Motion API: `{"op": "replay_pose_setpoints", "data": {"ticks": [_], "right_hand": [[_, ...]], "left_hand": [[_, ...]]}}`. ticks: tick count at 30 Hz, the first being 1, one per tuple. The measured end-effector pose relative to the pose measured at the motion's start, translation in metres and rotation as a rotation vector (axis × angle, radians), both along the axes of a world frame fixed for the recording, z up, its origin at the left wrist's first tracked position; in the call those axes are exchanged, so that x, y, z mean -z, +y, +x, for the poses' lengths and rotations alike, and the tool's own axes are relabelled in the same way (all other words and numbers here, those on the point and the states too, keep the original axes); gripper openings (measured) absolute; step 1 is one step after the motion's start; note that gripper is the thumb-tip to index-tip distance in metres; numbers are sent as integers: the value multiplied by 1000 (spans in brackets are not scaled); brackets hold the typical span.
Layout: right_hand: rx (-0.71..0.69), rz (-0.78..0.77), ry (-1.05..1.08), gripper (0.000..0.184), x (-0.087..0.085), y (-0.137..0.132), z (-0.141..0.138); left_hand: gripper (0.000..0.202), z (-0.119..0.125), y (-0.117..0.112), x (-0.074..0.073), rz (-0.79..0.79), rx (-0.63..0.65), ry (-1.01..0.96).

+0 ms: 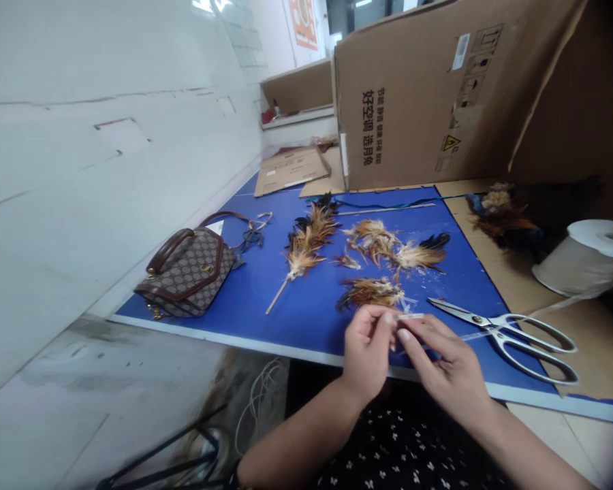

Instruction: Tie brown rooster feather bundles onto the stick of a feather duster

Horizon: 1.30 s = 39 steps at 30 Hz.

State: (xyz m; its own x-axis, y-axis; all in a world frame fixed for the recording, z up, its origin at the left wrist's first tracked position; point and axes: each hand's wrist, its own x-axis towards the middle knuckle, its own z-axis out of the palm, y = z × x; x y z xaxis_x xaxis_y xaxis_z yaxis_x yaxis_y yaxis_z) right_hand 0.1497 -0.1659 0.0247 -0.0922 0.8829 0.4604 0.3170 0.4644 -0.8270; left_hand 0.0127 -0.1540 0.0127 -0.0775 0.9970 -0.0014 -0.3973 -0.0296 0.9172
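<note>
My left hand (368,344) and my right hand (447,361) meet at the table's front edge, fingers pinched together. Between the fingertips is a thin translucent ribbon (410,316), whose strip runs right, past the scissors, to a large white spool (567,262). Just beyond my left hand lies a brown and black feather bunch (370,291). Behind it are a loose tan feather pile (372,238) and a cream feather bunch with dark tips (419,254). Large metal scissors (490,321) rest partly open to the right of my hands.
A feather-covered stick (309,238) lies left on the blue tabletop (245,299). A brown patterned handbag (194,272) stands at the left edge. Cardboard boxes, including a tall carton (413,102), block the back. Dark feathers (505,218) lie on cardboard at right.
</note>
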Motion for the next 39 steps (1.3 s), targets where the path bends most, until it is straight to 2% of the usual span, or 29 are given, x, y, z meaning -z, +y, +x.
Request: {"op": "replay_pose_setpoints", "data": {"ticks": [3,6,9,11,12,14,16,18,23,26,31,35,39], "right_hand": [[41,-56,76,14,5,8,-6],[115,-115,117,13,8,13,-4],[137,-203,200,18,9,15,2],[116,-264,260,21,11,15,8],[102,-287,269,21,13,15,11],[80,-323,250,22,17,15,15],[52,-361,246,24,21,14,17],[10,-387,269,25,22,14,16],[-19,-417,269,27,16,15,11],[-14,-452,281,29,16,16,14],[-26,-530,313,33,23,14,22],[-45,-535,303,34,26,12,24],[-16,-524,260,35,22,12,25]], "left_hand": [[25,4,-7,1,54,25,119],[19,-7,-3,-2,224,16,329],[23,-45,21,-10,375,-105,613],[26,-83,44,-16,377,-224,933],[27,-103,57,-19,336,-277,1138],[28,-139,79,-20,133,-366,1524],[29,-164,96,-16,-78,-360,1805],[32,-177,107,-8,-195,-287,1961],[31,-181,121,10,-261,-168,2007],[28,-180,127,15,-268,-168,1972],[36,-177,134,22,-293,-221,1927],[33,-176,136,24,-301,-252,1856],[29,-183,137,17,-285,-259,1699]]}}
